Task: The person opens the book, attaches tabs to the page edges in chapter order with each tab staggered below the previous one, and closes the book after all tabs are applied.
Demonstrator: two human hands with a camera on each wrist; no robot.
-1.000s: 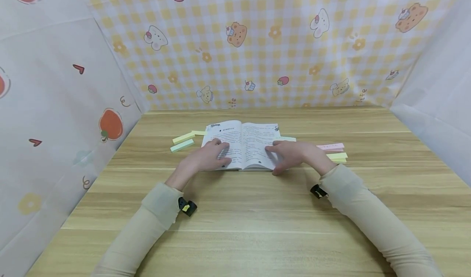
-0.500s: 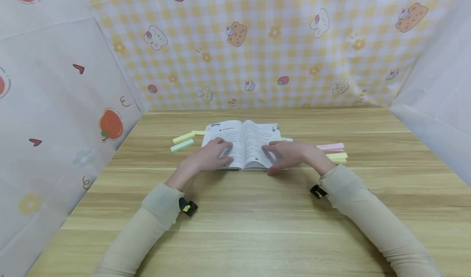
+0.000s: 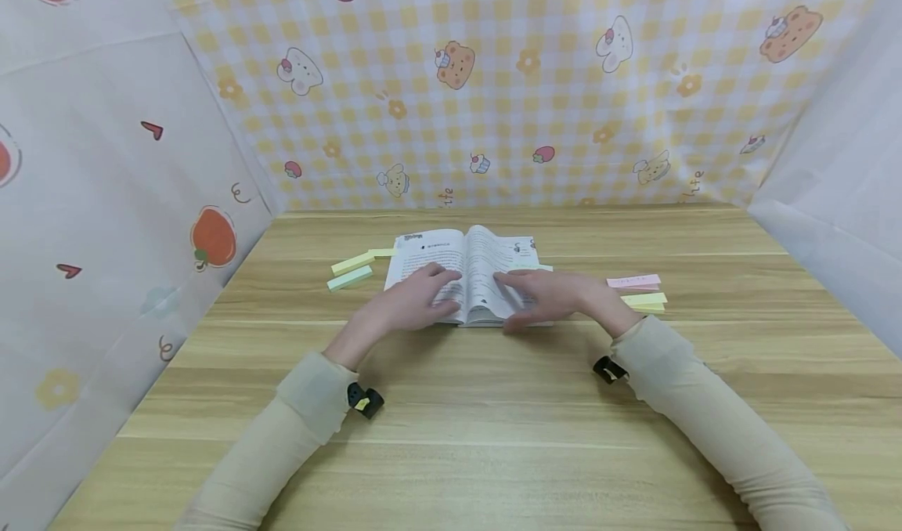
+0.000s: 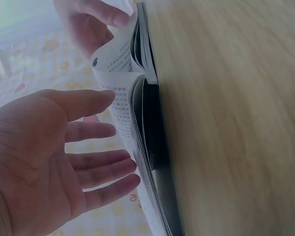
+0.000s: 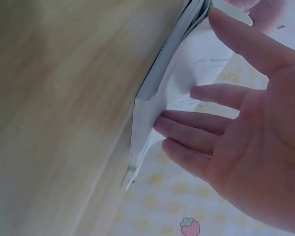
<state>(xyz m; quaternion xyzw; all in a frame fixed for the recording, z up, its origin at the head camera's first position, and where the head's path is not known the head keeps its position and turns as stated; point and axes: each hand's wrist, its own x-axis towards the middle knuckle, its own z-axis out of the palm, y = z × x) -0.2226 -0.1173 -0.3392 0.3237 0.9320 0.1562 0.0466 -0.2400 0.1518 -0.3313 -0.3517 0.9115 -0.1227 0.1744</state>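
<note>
While hands [image 3: 486, 300] flank book [image 3: 486, 261], bare table [image 3: 493, 421]

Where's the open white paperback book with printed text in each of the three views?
Head: open white paperback book lies at table centre, between the left hand and right hand.
Left wrist: book stands edge-on down the middle, pages arched, fingers to its left.
Right wrist: book runs from the top edge down to centre, fingers against the page.
Shared landmark: pale wooden tabletop under the book.
</note>
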